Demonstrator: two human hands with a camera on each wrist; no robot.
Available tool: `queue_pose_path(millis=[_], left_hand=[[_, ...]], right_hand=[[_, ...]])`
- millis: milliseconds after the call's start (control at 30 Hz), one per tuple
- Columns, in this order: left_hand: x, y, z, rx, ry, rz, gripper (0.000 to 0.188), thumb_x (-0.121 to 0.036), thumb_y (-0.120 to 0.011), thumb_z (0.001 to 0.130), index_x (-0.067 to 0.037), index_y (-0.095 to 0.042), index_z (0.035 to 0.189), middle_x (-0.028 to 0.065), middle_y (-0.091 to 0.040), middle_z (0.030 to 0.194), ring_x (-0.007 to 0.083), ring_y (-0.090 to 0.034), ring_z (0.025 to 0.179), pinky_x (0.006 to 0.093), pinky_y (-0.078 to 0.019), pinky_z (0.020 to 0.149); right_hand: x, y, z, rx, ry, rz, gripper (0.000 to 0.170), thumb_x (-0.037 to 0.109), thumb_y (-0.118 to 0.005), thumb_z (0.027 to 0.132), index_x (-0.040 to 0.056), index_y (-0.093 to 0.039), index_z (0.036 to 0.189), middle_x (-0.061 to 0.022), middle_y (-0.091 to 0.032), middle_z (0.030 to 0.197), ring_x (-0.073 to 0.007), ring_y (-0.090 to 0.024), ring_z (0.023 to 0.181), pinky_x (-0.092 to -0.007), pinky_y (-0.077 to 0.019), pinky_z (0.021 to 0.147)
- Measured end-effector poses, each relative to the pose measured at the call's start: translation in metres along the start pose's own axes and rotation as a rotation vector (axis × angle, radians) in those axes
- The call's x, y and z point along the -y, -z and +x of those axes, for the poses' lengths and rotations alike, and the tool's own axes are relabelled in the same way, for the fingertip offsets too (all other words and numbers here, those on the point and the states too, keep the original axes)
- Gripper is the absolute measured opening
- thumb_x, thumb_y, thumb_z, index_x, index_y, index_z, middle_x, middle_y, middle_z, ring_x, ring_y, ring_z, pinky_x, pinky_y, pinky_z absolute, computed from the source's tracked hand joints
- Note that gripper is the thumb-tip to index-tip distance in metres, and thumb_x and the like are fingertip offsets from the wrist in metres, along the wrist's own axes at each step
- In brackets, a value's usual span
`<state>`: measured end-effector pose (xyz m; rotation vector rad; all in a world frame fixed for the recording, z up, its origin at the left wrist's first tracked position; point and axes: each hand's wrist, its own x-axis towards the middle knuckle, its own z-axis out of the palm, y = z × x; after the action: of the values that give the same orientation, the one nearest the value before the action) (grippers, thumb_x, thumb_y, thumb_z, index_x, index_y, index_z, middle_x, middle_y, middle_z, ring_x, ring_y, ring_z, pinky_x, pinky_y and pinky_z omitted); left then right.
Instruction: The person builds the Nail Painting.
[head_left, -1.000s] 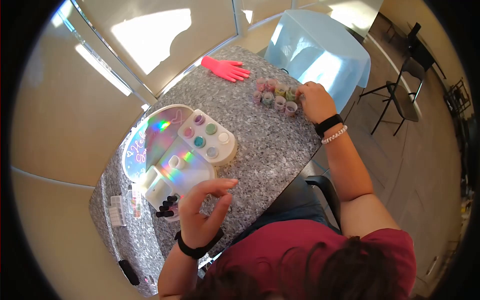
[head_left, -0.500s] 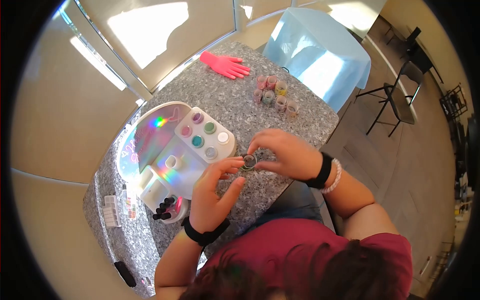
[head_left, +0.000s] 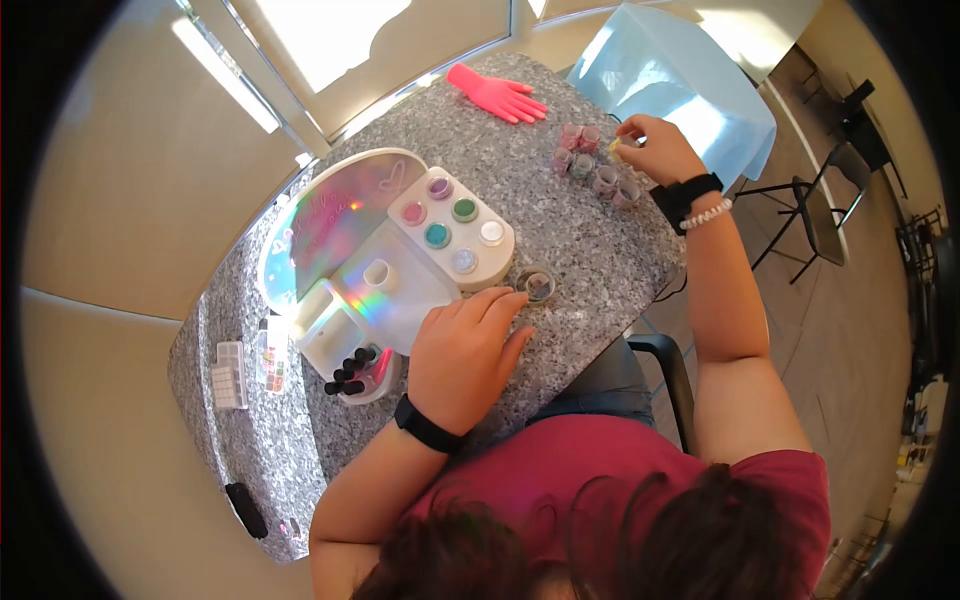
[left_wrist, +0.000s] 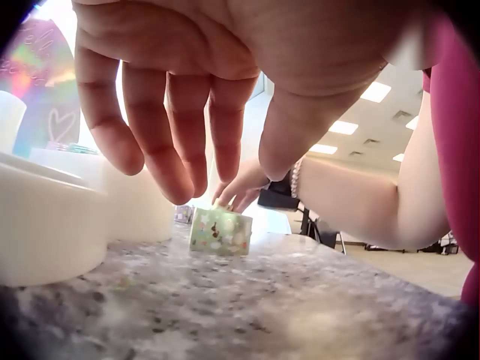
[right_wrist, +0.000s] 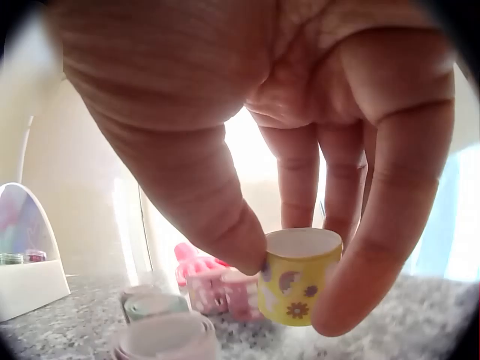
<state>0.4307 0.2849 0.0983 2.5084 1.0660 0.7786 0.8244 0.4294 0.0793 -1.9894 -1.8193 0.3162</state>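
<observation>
In the right wrist view my right hand (right_wrist: 255, 97) pinches a yellow patterned roll (right_wrist: 300, 281) between thumb and finger. The head view has that right hand (head_left: 660, 150) at the far right of the table, beside several pink and pale rolls (head_left: 605, 181). My left hand (head_left: 465, 355) is held with relaxed fingers beside a green roll (head_left: 537, 286), near the white organizer. Seen from the left wrist, the green patterned roll (left_wrist: 220, 231) stands on the table beyond the fingertips of the left hand (left_wrist: 202, 82), which hold nothing.
A white organizer (head_left: 400, 290) with a shiny upright panel holds small glitter jars and black-capped bottles. Beyond it lies a pink model hand (head_left: 500, 97). Plastic cases (head_left: 229, 376) and a black object (head_left: 246, 510) are at the left. A blue-covered table (head_left: 670, 80) stands behind.
The right hand went from the green roll back to the group at the far right and took hold of the yellow roll. The green roll now stands near the left hand, away from the group.
</observation>
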Motion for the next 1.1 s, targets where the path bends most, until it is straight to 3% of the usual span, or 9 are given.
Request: queue_pose_path(millis=[100,167,200,267,400,767,967,1100], left_hand=[[0.001,-0.003,0.002,0.038,0.042,0.066,0.042,-0.022,-0.082,0.094,-0.013,-0.072,0.134,0.0079,-0.074,0.112,0.0319,-0.072,0.095,0.0448,-0.0562,0.082],[0.000,-0.005,0.003,0.144,0.106,0.031,0.045,-0.022,-0.082,0.093,-0.013,-0.071,0.136,0.0077,-0.069,0.100,0.0324,-0.069,0.087,0.0457,-0.0549,0.078],[0.000,-0.008,0.003,0.148,0.114,0.029,0.045,-0.022,-0.082,0.093,-0.013,-0.071,0.136,0.0077,-0.069,0.100,0.0324,-0.069,0.087,0.0457,-0.0549,0.078],[0.001,-0.011,0.004,0.119,0.073,0.017,0.044,-0.022,-0.082,0.093,-0.014,-0.072,0.134,0.0081,-0.064,0.094,0.0328,-0.067,0.084,0.0460,-0.0541,0.076],[0.003,-0.013,0.003,0.122,0.074,0.038,0.041,-0.021,-0.083,0.092,-0.014,-0.072,0.131,0.0087,-0.064,0.096,0.0334,-0.067,0.083,0.0465,-0.0536,0.075],[0.008,-0.017,0.001,0.080,0.036,-0.017,0.036,-0.021,-0.083,0.092,-0.014,-0.073,0.125,0.0090,-0.064,0.098,0.0340,-0.068,0.088,0.0475,-0.0532,0.077],[0.009,-0.014,0.001,0.082,0.086,-0.011,0.031,-0.021,-0.083,0.092,-0.013,-0.073,0.120,0.0099,-0.066,0.099,0.0360,-0.069,0.090,0.0481,-0.0541,0.078],[0.008,-0.014,0.001,0.076,0.083,-0.004,0.031,-0.021,-0.084,0.092,-0.013,-0.073,0.120,0.0104,-0.066,0.100,0.0364,-0.069,0.090,0.0479,-0.0547,0.079]], right_hand=[[0.071,0.027,-0.054,-0.089,0.010,0.183,0.031,0.018,-0.078,0.094,-0.0005,-0.076,0.119,-0.0148,-0.080,0.110,-0.0225,-0.077,0.099,-0.0372,-0.0641,0.086],[0.107,0.026,-0.094,0.062,0.070,0.596,0.026,0.007,-0.074,0.096,0.0002,-0.075,0.120,-0.0115,-0.078,0.116,-0.0199,-0.076,0.103,-0.0359,-0.0655,0.092],[0.114,0.020,-0.109,0.163,0.139,0.690,0.026,0.002,-0.073,0.095,0.0015,-0.074,0.121,-0.0081,-0.075,0.119,-0.0189,-0.074,0.107,-0.0356,-0.0656,0.098],[0.130,0.013,-0.132,0.324,0.173,0.736,0.027,0.002,-0.075,0.094,0.0044,-0.075,0.121,-0.0072,-0.073,0.120,-0.0197,-0.073,0.108,-0.0357,-0.0665,0.097],[0.141,-0.005,-0.149,0.379,0.214,0.717,0.028,0.001,-0.077,0.093,0.0054,-0.076,0.120,-0.0076,-0.072,0.117,-0.0184,-0.073,0.110,-0.0363,-0.0679,0.094],[0.142,-0.026,-0.152,0.185,0.308,0.511,0.020,0.002,-0.082,0.089,0.0058,-0.079,0.109,-0.0088,-0.076,0.114,-0.0242,-0.077,0.103,-0.0357,-0.0665,0.084],[0.134,-0.027,-0.152,0.191,0.505,0.352,0.019,0.000,-0.082,0.085,0.0068,-0.077,0.102,-0.0092,-0.076,0.111,-0.0327,-0.073,0.104,-0.0409,-0.0595,0.092],[0.137,-0.022,-0.154,0.191,0.584,0.269,0.019,0.001,-0.081,0.084,0.0078,-0.077,0.101,-0.0084,-0.076,0.110,-0.0329,-0.072,0.108,-0.0416,-0.0585,0.096]])
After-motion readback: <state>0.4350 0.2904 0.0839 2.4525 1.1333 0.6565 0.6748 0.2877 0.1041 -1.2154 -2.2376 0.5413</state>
